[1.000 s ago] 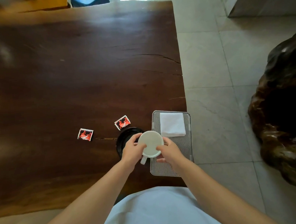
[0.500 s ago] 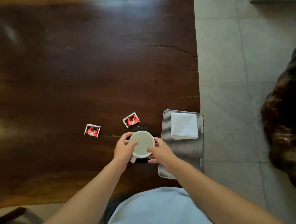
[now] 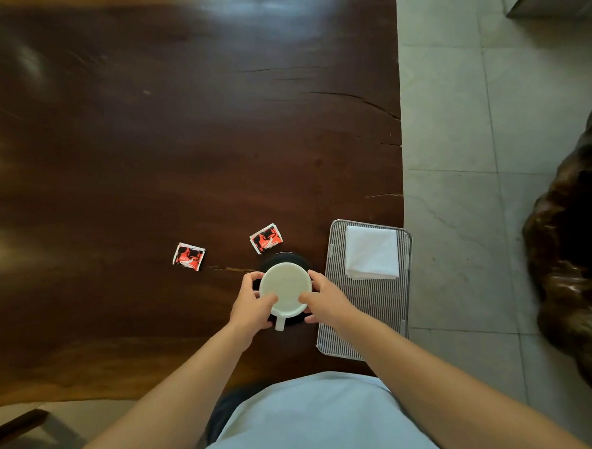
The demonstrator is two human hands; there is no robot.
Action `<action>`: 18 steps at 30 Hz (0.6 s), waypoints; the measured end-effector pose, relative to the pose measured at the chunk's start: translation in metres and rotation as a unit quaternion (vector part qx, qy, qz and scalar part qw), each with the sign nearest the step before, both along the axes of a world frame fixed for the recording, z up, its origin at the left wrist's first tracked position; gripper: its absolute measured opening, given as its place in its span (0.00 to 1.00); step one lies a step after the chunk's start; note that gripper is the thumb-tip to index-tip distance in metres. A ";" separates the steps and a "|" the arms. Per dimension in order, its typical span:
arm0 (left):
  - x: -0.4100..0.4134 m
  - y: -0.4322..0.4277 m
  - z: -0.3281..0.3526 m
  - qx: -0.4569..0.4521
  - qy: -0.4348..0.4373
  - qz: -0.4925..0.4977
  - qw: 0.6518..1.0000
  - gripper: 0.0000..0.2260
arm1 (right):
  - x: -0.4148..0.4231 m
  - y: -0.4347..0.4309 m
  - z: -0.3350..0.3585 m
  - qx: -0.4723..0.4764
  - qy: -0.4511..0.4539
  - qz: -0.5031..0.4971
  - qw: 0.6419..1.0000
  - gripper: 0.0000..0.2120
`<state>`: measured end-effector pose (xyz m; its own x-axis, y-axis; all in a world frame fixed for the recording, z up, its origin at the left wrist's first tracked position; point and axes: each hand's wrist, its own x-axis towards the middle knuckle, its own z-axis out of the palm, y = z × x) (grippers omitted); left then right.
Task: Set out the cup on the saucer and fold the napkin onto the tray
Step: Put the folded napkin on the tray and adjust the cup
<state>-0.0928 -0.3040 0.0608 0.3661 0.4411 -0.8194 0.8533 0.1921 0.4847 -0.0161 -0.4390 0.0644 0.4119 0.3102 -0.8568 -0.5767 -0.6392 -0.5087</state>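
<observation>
Both hands gripped one white round cup (image 3: 286,288) from opposite sides. The left hand (image 3: 249,305) curled round its left wall and the right hand (image 3: 326,300) round its right, with each thumb lying on the near rim. This two-sided hold probably served to keep the cup level and centred while it was set down. The forearms converged from the body with the wrists nearly straight, and the cup's stubby handle pointed back between the hands. Directly beneath them lay the black round saucer (image 3: 282,258), showing only as a dark crescent past the fingertips. Whether the cup had landed on it or hung just above could not be told.

Just beside the right hand sat the ribbed metal rectangular tray (image 3: 367,309). Farther along it, beyond that hand, the white cloth napkin (image 3: 371,256) lay already folded into a square, so that part of the job looked done. Beyond the left hand two red-and-white sachets (image 3: 266,238) (image 3: 188,256) lay apart on the dark polished wooden table (image 3: 180,144).
</observation>
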 end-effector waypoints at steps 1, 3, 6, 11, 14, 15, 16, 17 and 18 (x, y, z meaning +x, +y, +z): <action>-0.001 0.000 0.001 -0.002 -0.006 0.012 1.000 0.22 | -0.001 0.000 0.000 -0.002 0.002 0.001 1.000 0.33; -0.002 -0.001 0.001 0.013 -0.024 0.037 0.999 0.19 | -0.003 -0.001 0.001 -0.003 0.001 0.003 1.000 0.32; -0.005 -0.001 0.001 0.054 -0.033 0.051 0.997 0.17 | -0.003 -0.001 0.003 -0.004 0.002 -0.003 1.000 0.34; -0.009 -0.004 0.006 0.049 -0.013 0.022 0.998 0.19 | -0.006 -0.003 0.007 -0.001 0.003 -0.009 1.000 0.35; -0.013 -0.004 0.013 0.014 0.007 -0.005 1.000 0.23 | -0.009 -0.005 0.009 0.000 -0.004 -0.008 1.000 0.34; -0.015 -0.005 0.014 -0.002 0.010 -0.008 1.000 0.25 | -0.011 -0.005 0.011 0.001 -0.008 -0.007 1.000 0.34; -0.016 -0.005 0.016 -0.017 0.011 -0.005 1.000 0.27 | -0.013 -0.005 0.012 0.004 -0.013 -0.006 1.000 0.34; -0.019 -0.006 0.017 -0.029 0.010 0.000 1.000 0.28 | -0.015 -0.005 0.013 0.007 -0.018 -0.006 1.000 0.34; -0.022 -0.007 0.018 -0.039 0.008 0.003 0.999 0.29 | -0.019 -0.005 0.013 0.012 -0.025 -0.007 1.000 0.33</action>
<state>-0.1149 -0.3111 0.0786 0.3502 0.3787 -0.8567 0.8592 0.2344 0.4549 -0.0346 -0.4437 0.0773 0.4578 0.3245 -0.8277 -0.5587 -0.6191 -0.5518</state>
